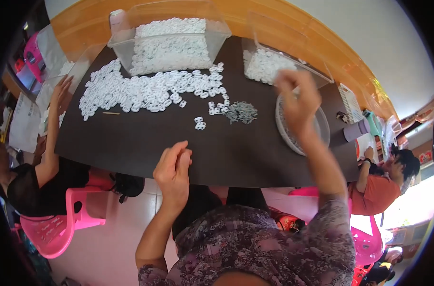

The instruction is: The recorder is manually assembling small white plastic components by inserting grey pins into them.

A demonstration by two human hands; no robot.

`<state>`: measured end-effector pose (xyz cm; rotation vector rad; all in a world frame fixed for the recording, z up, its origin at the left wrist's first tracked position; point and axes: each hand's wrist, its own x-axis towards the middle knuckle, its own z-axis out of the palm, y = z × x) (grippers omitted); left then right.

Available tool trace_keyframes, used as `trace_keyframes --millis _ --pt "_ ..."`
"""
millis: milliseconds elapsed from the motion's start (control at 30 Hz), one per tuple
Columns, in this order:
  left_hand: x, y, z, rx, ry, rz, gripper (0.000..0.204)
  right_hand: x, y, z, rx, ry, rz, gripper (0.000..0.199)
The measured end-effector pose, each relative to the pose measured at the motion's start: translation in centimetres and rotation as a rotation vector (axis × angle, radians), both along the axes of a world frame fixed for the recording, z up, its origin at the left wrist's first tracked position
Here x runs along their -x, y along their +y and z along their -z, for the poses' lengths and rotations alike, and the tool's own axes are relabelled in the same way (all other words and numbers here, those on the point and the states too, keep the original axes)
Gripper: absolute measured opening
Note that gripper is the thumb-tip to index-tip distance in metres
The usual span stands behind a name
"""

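My left hand point(173, 167) is at the near edge of the dark table, its fingers curled together against the thumb; whatever they hold, if anything, is hidden. Smeared by motion, my right hand point(300, 102) hovers over a round clear bowl point(279, 125) at the right, and its fingers cannot be read. Small white oval plastic pieces with two holes point(150, 90) spread in a heap across the far left of the table. A few more white pieces point(200, 124) lie nearer me. Beside them is a small pile of grey screws point(241, 113).
A large clear tub point(171, 40) full of white pieces stands behind the heap. A smaller clear bin point(269, 64) with white parts sits at the far right. A thin stick point(111, 113), a purple bottle point(356, 130) and two people, left and right, are around the table point(131, 138).
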<state>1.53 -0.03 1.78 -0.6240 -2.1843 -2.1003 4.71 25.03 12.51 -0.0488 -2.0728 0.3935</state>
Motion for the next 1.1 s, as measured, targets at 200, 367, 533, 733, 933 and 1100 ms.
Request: trace_keyframes --millis 200,367,533,733,933,1100 --pt "5.4 0.8 -0.5 0.294 0.291 -0.025 0.015 3.8 13.4 -3.8 -0.286 -0.081 0.281 0.012" --pt "7.8 2.8 -0.7 0.484 0.492 0.031 0.016 4.0 12.8 -1.8 -0.280 -0.134 0.320 0.014" --pt "11.0 3.2 -0.4 0.559 0.559 -0.116 0.010 2.8 5.8 -0.7 -0.392 -0.075 0.045 0.016" --pt "12.5 4.8 1.0 0.812 0.747 -0.112 0.005 3.4 1.8 0.4 -0.329 -0.090 -0.190 0.020" --pt "11.4 4.4 0.6 0.756 0.709 0.004 0.010 3.0 0.1 1.3 -0.242 -0.186 -0.325 0.017" --pt "11.4 4.6 0.0 0.838 0.741 0.032 0.013 3.2 -0.4 2.9 -0.218 -0.185 -0.376 0.015"
